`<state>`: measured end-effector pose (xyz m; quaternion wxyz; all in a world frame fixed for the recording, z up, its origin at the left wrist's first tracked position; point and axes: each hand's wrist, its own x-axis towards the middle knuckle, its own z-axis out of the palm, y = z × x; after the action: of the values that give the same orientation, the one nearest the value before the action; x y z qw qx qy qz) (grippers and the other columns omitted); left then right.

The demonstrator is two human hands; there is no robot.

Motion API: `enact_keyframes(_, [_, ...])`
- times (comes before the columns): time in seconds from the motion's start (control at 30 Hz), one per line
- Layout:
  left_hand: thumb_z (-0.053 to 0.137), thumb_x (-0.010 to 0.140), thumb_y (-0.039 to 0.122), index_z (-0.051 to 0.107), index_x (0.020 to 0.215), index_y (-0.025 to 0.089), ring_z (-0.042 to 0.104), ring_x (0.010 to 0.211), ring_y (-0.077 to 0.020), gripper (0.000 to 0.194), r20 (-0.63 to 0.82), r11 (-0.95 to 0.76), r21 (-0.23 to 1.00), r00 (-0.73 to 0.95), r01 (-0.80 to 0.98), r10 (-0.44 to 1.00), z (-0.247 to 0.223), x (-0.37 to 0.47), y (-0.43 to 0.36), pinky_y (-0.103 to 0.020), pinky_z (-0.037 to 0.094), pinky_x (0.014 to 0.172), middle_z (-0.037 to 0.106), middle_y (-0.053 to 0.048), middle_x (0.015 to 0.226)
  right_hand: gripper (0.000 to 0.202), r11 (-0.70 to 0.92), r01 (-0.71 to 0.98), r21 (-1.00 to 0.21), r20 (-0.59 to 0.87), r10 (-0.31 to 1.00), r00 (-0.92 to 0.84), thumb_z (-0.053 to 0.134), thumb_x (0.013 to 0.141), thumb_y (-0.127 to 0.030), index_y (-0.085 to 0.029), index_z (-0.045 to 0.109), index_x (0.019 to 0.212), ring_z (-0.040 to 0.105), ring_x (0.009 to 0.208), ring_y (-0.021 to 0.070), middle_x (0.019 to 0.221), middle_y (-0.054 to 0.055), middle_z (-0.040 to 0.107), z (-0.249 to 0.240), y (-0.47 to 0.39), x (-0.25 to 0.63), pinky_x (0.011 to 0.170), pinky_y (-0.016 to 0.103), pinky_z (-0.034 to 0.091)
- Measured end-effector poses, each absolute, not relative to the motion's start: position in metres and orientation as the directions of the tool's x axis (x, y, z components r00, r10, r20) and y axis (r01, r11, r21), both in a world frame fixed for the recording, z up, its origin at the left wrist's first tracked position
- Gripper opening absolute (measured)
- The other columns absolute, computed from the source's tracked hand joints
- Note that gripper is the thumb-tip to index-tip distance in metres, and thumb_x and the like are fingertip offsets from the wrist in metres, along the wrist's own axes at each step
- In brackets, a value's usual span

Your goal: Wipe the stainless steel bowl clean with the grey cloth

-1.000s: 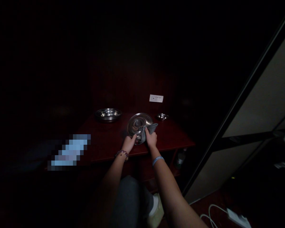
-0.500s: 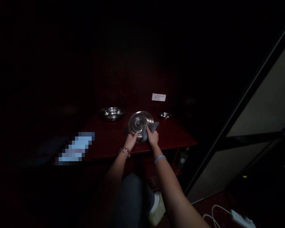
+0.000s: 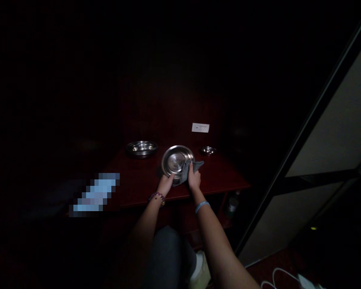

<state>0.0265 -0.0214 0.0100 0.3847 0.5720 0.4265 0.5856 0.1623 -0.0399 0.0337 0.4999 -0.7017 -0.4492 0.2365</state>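
Note:
A round stainless steel bowl is tilted up above the dark red desk, its hollow inside facing me. My left hand grips the bowl's lower left rim, thumb on the near side and the other fingers hidden behind. A grey cloth is bunched in my right hand, folded over the bowl's lower right rim with the thumb on top. Farther back on the left stand shallow steel dishes, apparently stacked. A smaller steel bowl rests at the back right.
The dark red desk runs under the dishes to a wall with a white socket panel. A blurred-out bright patch shows at left. Below the desk on the right stands a bottle. A white power strip and cable lie on the floor.
The bowl has been turned: a flatter, ringed face showed before, and its hollow inside shows now. Both hands keep hold, with the cloth shifted slightly on the rim. The view has tilted up slightly.

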Motion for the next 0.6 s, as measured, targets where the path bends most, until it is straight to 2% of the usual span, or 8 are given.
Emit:
enact_keyframes(0.4, [0.059, 0.079, 0.024, 0.067, 0.114, 0.013, 0.061, 0.117, -0.0226, 0.037, 0.336, -0.332, 0.941, -0.072, 0.065, 0.939, 0.0092, 0.0248, -0.0191, -0.033, 0.043, 0.104, 0.07, -0.009, 0.118, 0.077, -0.115, 0.385, -0.916, 0.104, 0.857, 0.504, 0.014, 0.093, -0.066, -0.016, 0.067, 0.115, 0.065, 0.109, 0.0305, 0.113, 0.018, 0.069, 0.0344, -0.0393, 0.1608, 0.095, 0.039, 0.047])
enact_keyframes(0.6, [0.058, 0.079, 0.024, 0.065, 0.116, 0.013, 0.06, 0.119, -0.0225, 0.039, 0.368, -0.365, 0.929, -0.063, 0.064, 0.927, 0.0079, 0.0241, -0.0182, -0.034, 0.041, 0.105, 0.068, -0.01, 0.121, 0.076, -0.114, 0.406, -0.907, 0.115, 0.859, 0.498, 0.014, 0.093, -0.066, -0.017, 0.067, 0.116, 0.065, 0.109, 0.0299, 0.113, 0.017, 0.069, 0.0351, -0.041, 0.1609, 0.094, 0.039, 0.047])
